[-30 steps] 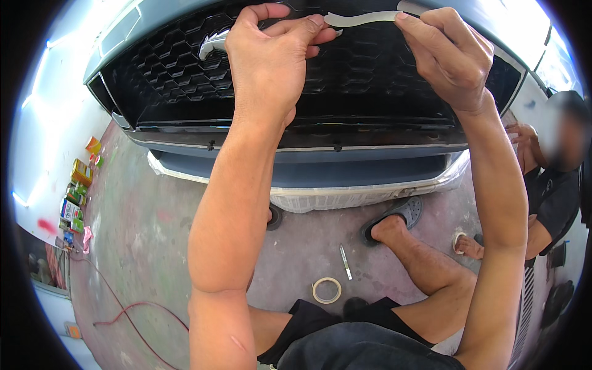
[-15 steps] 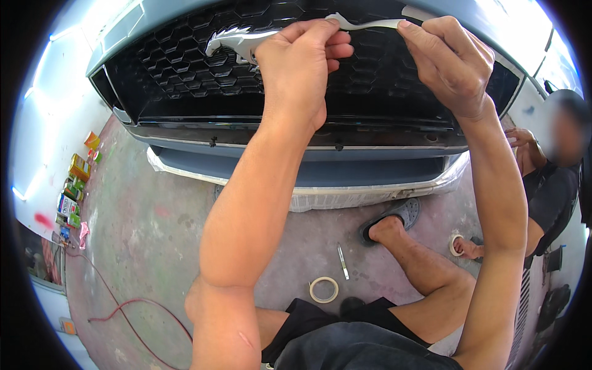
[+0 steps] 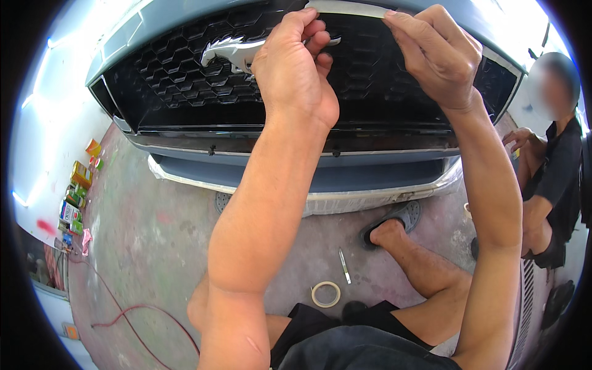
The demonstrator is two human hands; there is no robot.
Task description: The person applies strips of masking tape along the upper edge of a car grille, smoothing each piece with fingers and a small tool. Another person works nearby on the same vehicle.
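Note:
A pale strip of masking tape (image 3: 348, 8) runs nearly straight between my two hands, along the upper edge of a black car grille (image 3: 370, 74). My left hand (image 3: 299, 74) has its thumb and forefinger at the strip's left end, with the other fingers loosely curled. At the right end, my right hand (image 3: 438, 55) pinches the strip between thumb and fingers. Behind my left hand, a chrome horse-shaped emblem (image 3: 231, 52) sits on the honeycomb mesh, partly hidden by that hand.
On the floor before me lie a tape roll (image 3: 325, 295) and a slim cutter knife (image 3: 345, 266). Paint cans (image 3: 77, 191) line the left wall near a red hose (image 3: 123, 311). A person (image 3: 549, 166) squats at right. Masking covers the lower bumper (image 3: 364, 200).
The tape strip, slack and curved before, has moved up and is now straighter along the grille's top edge. My left hand has risen and turned. The person at right has shifted posture.

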